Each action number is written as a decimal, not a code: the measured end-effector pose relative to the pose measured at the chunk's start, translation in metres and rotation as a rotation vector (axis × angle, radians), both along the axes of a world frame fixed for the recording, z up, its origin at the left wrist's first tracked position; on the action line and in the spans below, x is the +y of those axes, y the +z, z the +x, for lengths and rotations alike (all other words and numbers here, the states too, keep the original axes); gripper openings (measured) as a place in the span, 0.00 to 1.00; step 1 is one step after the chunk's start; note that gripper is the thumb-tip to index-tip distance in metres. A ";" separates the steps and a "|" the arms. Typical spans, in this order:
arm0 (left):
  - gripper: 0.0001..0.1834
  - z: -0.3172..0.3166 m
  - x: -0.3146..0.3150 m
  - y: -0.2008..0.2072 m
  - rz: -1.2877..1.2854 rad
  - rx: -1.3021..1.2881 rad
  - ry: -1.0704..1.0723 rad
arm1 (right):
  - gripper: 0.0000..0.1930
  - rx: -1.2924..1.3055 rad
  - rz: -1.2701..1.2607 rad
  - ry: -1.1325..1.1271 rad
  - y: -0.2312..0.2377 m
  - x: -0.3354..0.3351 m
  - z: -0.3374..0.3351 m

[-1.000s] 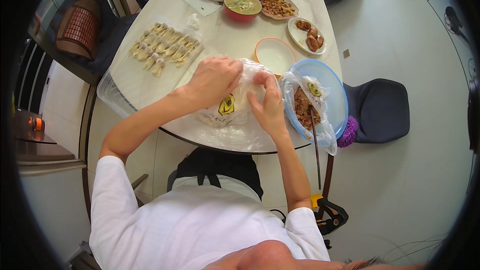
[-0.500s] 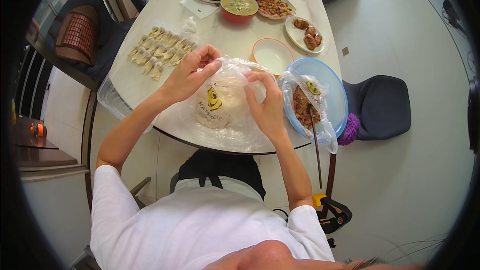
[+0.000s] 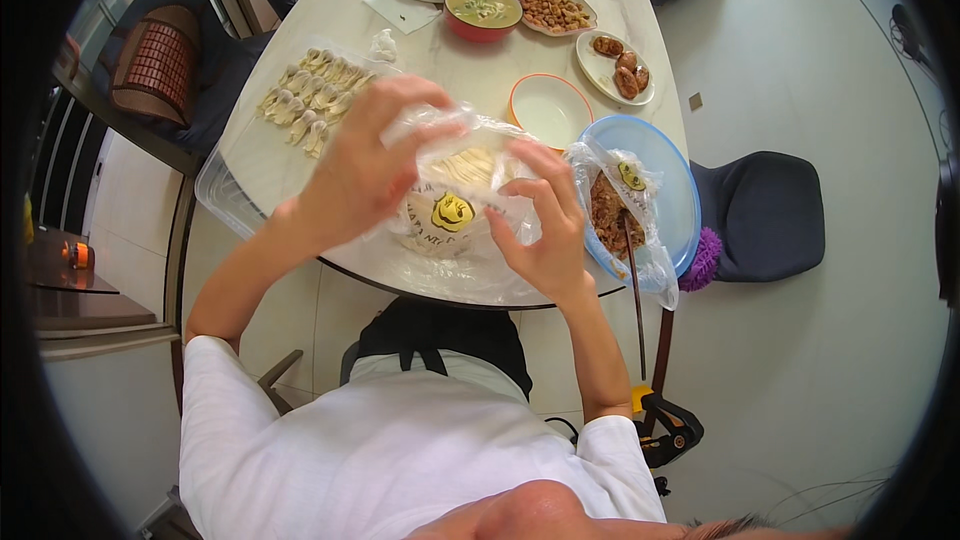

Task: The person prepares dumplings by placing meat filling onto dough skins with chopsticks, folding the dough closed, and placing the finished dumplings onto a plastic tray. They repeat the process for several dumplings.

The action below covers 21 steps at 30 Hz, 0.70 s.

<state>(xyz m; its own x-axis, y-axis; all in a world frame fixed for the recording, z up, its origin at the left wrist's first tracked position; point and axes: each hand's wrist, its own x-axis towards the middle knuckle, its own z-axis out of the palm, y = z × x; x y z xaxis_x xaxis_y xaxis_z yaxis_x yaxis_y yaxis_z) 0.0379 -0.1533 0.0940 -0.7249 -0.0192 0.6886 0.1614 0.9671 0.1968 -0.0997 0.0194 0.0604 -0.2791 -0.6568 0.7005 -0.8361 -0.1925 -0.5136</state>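
Bag handling at the near edge of a pale table (image 3: 545,52). The clear plastic bag (image 3: 436,242), printed with a yellow face, lies at the near middle of the table, between the two hands; pale contents (image 3: 467,166) show through its mouth. The left hand (image 3: 362,175), blurred, is raised at the left side of the mouth, thumb and fingers curved about the film; whether they pinch it cannot be told. The right hand (image 3: 553,252) is at the right side, its thumb and fingertips apart at the film; a firm hold there cannot be confirmed. Placing one hand on each side probably spreads the mouth and keeps the limp film from folding inward. To the left, shaped dumplings (image 3: 318,90) are set in rows, presumably to stop them sticking together. To the right, a blue basin (image 3: 676,190) holds a bag of minced filling (image 3: 607,210), likely to contain spills; chopsticks (image 3: 638,305) stand in the filling, handles toward the near side, apparently for easy reach. An orange-rimmed bowl (image 3: 552,112) sits just beyond the right hand.
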 end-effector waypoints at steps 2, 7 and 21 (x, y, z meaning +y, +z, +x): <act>0.24 0.001 0.014 0.000 -0.067 -0.043 -0.119 | 0.09 -0.135 -0.006 0.074 -0.002 -0.001 0.006; 0.07 0.003 0.018 -0.006 -0.126 -0.559 -0.136 | 0.10 0.272 0.393 0.133 -0.009 0.008 0.002; 0.15 0.042 0.017 -0.021 -0.106 -0.477 -0.104 | 0.09 0.192 0.441 0.234 -0.014 0.025 0.026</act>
